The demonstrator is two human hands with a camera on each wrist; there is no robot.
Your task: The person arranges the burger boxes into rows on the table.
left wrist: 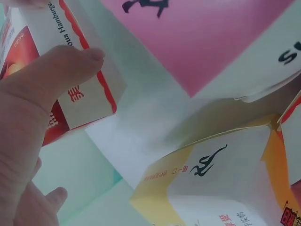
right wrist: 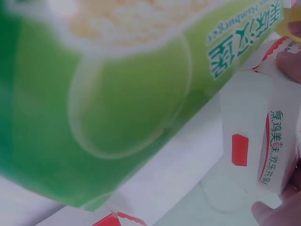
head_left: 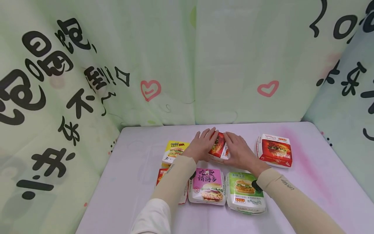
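Observation:
Between my two hands, at the back middle of the table, is a red and white burger box. My left hand grips its left side; in the left wrist view the thumb lies along the white side panel of the burger box. From the other side my right hand holds the same box, and the right wrist view shows fingers at its white edge. Directly in front stand a pink burger box and a green burger box. Part of the held box's top is hidden by the hands.
A yellow burger box stands left of the left hand. Under the left forearm, another red box is partly covered. A separate red burger box sits at the right. Printed curtains rise behind the pale table.

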